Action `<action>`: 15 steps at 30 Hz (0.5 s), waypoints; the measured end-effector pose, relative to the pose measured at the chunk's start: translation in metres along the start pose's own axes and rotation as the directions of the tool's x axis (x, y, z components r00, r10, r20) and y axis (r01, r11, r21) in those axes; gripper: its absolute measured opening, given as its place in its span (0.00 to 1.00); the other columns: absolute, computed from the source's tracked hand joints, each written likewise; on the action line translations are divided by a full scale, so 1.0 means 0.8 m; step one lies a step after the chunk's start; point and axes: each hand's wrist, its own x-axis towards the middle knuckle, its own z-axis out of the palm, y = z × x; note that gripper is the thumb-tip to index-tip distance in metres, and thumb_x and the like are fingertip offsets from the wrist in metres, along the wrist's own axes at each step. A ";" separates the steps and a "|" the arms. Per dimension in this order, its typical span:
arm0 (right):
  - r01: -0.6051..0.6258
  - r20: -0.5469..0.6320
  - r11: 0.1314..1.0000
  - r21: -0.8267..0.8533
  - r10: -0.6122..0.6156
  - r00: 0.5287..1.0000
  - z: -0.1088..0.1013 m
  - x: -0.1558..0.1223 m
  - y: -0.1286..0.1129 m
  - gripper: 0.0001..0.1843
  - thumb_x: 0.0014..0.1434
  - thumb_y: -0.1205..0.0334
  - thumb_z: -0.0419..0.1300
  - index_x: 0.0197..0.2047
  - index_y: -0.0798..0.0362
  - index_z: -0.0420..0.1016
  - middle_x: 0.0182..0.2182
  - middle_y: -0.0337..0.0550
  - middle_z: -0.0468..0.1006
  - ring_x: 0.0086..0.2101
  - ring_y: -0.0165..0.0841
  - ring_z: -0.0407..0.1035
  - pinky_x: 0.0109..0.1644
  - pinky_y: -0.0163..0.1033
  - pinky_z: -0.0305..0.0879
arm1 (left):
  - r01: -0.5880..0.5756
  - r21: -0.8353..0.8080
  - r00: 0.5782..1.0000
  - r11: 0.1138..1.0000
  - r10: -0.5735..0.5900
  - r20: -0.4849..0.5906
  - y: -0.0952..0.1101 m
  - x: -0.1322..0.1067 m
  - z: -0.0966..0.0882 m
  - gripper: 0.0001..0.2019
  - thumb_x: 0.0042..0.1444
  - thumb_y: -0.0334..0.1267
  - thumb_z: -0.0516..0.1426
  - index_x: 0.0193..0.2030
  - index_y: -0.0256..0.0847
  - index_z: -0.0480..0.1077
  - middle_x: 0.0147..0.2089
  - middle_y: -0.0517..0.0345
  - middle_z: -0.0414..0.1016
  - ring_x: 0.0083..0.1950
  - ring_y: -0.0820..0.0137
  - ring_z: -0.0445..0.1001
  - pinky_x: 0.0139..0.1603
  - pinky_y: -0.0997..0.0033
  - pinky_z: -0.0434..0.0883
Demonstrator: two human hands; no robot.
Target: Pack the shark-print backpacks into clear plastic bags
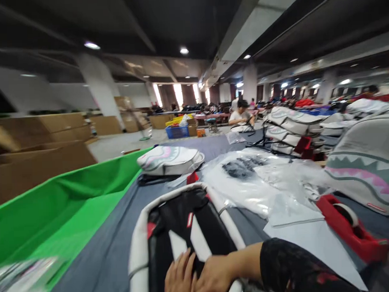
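Note:
A white backpack (pixel 184 231) lies back side up on the grey table (pixel 109 259), showing its black back panel and white straps. My left hand (pixel 180 279) rests flat on the panel at the lower edge of the view, fingers stretched out and holding nothing. My right hand (pixel 215 276) lies right beside it on the same backpack, reaching in from the right on a dark-sleeved arm. Its fingers bend downward and are mostly hidden.
A green fabric bin (pixel 56 210) runs along the table's left side. Another white shark-mouth backpack (pixel 169 159) lies further back, with clear plastic bags (pixel 247 182) to the right. A red tape dispenser (pixel 352 228), a grey shark-mouth backpack (pixel 367 169), stacked backpacks (pixel 292 127), cardboard boxes (pixel 38 164) and a seated person (pixel 241 115) surround the table.

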 end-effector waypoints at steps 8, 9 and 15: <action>0.266 -0.226 0.962 -0.060 -0.273 0.935 0.000 -0.008 -0.076 0.11 0.64 0.56 0.56 0.31 0.49 0.72 0.24 0.36 0.74 0.23 0.31 0.66 0.26 0.38 0.58 | 0.045 0.045 0.969 0.998 -0.054 0.242 0.060 -0.081 -0.033 0.38 0.63 0.40 0.56 0.76 0.61 0.45 0.80 0.58 0.44 0.77 0.39 0.47 0.73 0.38 0.52; 0.226 -0.256 0.972 -0.058 -0.234 0.938 -0.003 -0.014 -0.069 0.10 0.65 0.57 0.56 0.32 0.49 0.73 0.25 0.37 0.75 0.25 0.31 0.68 0.28 0.38 0.60 | 0.030 0.019 0.960 0.999 -0.034 0.279 0.065 -0.093 -0.034 0.36 0.64 0.44 0.56 0.76 0.61 0.45 0.80 0.58 0.46 0.77 0.38 0.49 0.72 0.38 0.54; -0.477 -0.284 0.865 0.153 0.501 0.817 -0.002 0.010 0.009 0.26 0.61 0.75 0.48 0.60 0.55 0.73 0.56 0.58 0.76 0.55 0.44 0.70 0.59 0.53 0.66 | 0.223 -0.071 0.935 0.972 -0.193 0.297 0.084 -0.025 -0.114 0.29 0.70 0.58 0.44 0.72 0.53 0.63 0.63 0.48 0.75 0.62 0.50 0.71 0.66 0.42 0.61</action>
